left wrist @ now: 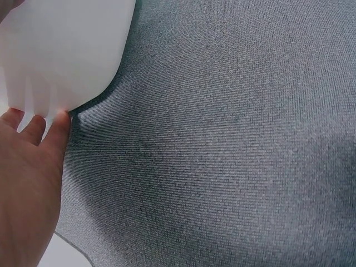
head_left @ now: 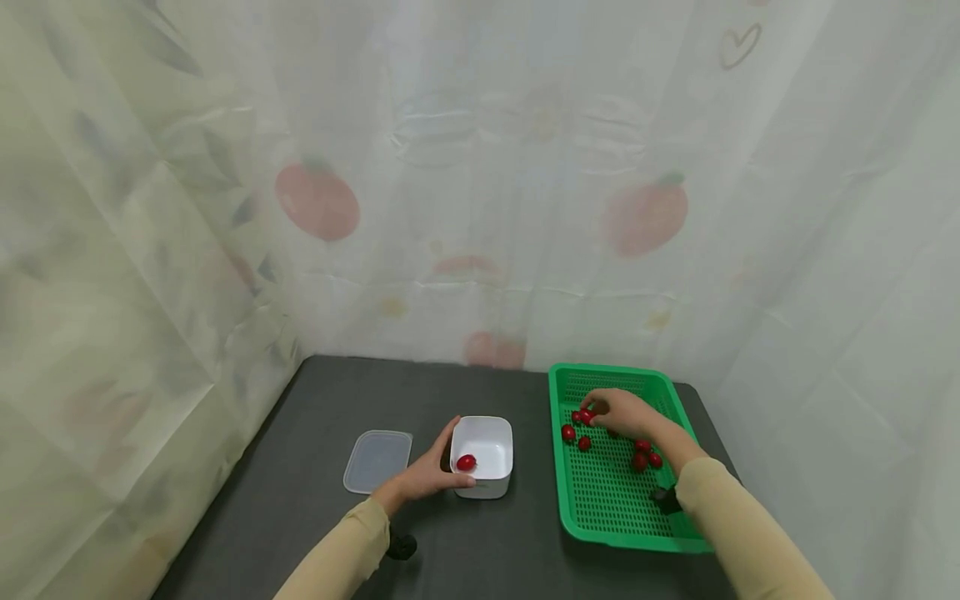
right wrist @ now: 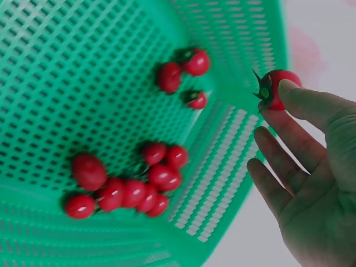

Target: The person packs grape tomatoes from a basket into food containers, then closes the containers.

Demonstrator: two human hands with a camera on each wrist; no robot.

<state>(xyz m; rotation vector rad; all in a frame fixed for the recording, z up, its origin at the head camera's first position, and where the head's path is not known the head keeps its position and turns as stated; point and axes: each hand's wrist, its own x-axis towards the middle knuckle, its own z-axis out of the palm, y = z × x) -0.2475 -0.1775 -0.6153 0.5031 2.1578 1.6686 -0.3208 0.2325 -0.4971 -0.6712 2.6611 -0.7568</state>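
Note:
In the head view my left hand holds a square white container by its left side, thumb at the near rim. One cherry tomato lies inside it. The left wrist view shows the fingertips of the left hand against the container's smooth wall. Over the green basket is my right hand. In the right wrist view that hand pinches a cherry tomato with a green stem between thumb and forefinger, its other fingers spread. Several more tomatoes lie in the basket.
A flat translucent lid lies on the dark table, left of the container. The basket stands at the table's right side. Printed curtains hang behind the table and along its sides.

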